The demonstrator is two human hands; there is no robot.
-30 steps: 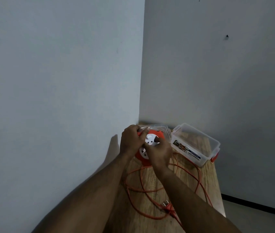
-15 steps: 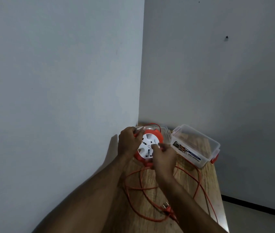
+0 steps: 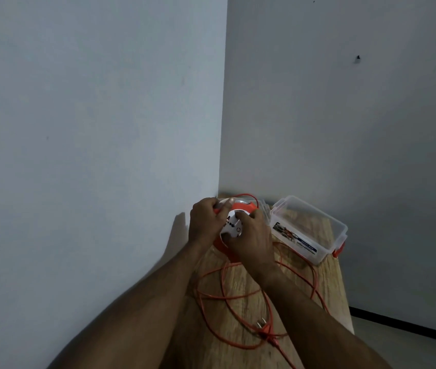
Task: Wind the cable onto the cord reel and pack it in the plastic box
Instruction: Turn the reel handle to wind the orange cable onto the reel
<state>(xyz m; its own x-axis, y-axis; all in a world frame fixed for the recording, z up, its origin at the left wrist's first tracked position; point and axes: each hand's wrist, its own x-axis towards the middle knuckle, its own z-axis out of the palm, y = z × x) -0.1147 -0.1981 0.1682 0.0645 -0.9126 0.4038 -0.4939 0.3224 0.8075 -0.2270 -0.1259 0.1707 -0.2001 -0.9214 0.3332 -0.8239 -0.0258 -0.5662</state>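
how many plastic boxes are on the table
1. The clear plastic box with orange latches sits open at the table's far right, beside the cord reel. Something clear, possibly its lid, lies behind the reel, mostly hidden by the hands.

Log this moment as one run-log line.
stage: winding | left hand: grips cord reel | right hand: on reel face | cable: mostly loose on table | plastic box: open

Both forearms reached forward, bare, converging at the wrists. Left hand (image 3: 204, 224) gripped the cord reel (image 3: 234, 230) rim, fingers (image 3: 225, 209) curled over top. Right hand (image 3: 251, 235) covered its face, fingers bent, knuckles up.
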